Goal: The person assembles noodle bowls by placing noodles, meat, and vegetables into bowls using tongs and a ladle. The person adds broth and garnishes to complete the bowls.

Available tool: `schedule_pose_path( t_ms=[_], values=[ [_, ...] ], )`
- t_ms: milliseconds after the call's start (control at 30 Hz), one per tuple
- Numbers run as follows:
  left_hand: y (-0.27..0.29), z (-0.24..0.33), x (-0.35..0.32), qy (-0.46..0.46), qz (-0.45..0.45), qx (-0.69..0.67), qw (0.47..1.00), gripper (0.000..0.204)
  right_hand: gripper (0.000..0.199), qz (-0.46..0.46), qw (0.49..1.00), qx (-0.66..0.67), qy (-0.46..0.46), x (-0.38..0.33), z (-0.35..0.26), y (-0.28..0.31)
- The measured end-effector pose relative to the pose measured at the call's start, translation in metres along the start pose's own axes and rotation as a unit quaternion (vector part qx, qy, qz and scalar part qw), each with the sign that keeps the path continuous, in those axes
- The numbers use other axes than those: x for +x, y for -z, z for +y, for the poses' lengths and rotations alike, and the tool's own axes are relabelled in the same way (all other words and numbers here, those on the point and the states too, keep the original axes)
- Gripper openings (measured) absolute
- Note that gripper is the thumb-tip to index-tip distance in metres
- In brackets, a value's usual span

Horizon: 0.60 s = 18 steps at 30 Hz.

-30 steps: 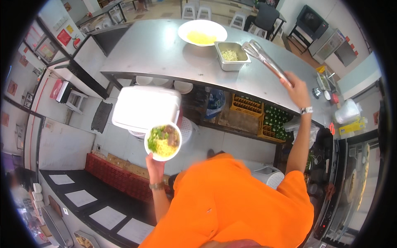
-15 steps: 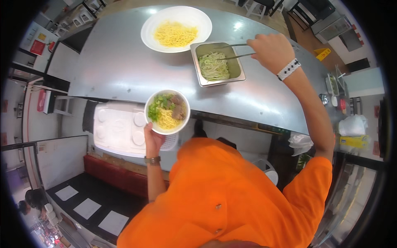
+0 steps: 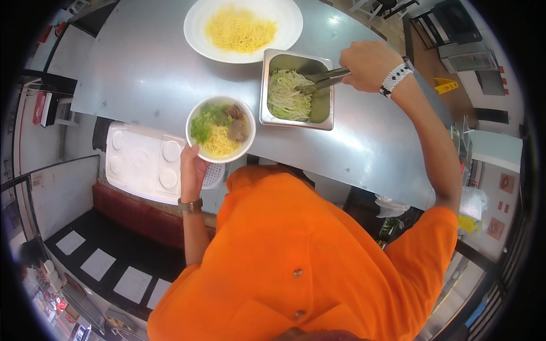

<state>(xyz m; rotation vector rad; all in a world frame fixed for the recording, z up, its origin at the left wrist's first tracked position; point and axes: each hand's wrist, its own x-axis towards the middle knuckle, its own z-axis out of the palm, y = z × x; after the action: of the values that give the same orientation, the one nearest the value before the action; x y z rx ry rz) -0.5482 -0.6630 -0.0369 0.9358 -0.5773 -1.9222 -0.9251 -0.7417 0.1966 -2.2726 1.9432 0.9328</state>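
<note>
My left hand (image 3: pixel 195 170) grips a white bowl (image 3: pixel 223 159) by its near left side, thumb near the rim. Yellow noodles (image 3: pixel 220 142), chopped green onion (image 3: pixel 200 128) and brown meat slices (image 3: pixel 237 129) lie in the bowl. My right hand (image 3: pixel 371 65) is closed around metal tongs (image 3: pixel 334 74), which slant down into a rectangular steel container (image 3: pixel 323 103). Their tips touch pale green shredded vegetable (image 3: pixel 289 96) inside it; whether any is pinched I cannot tell.
A large white dish (image 3: pixel 196 41) of yellow noodles stands behind the container on the steel table (image 3: pixel 148 74). A white lid-like panel (image 3: pixel 142 162) with round recesses lies below the table's front edge, left of the bowl. A clear plastic bag (image 3: pixel 392 206) hangs at the right.
The tongs have gone lower into the shredded vegetable, and their arms are closer together. The view has shifted; the bowl now appears nearer to the container's left side.
</note>
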Motion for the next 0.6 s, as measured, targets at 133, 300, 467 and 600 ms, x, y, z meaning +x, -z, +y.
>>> schedule_pose_path(
  t_ms=[133,300,467,600],
  values=[
    [-0.008,-0.001,0.007,-0.018,0.013,0.012,1.0,0.056,0.023,0.1,0.994,-0.02,0.047,-0.023,0.02,-0.012],
    [-0.02,-0.002,0.001,-0.035,0.041,0.023,0.998,0.055,0.024,0.214,0.975,0.002,0.063,-0.073,0.03,-0.006],
    [-0.021,-0.004,-0.001,-0.05,0.047,0.027,0.997,0.053,0.034,0.193,0.98,-0.036,0.035,-0.098,-0.006,-0.022],
    [-0.028,-0.001,-0.003,-0.059,0.042,0.026,0.997,0.052,0.035,0.171,0.985,-0.032,0.015,-0.116,-0.024,-0.027]
  ],
)
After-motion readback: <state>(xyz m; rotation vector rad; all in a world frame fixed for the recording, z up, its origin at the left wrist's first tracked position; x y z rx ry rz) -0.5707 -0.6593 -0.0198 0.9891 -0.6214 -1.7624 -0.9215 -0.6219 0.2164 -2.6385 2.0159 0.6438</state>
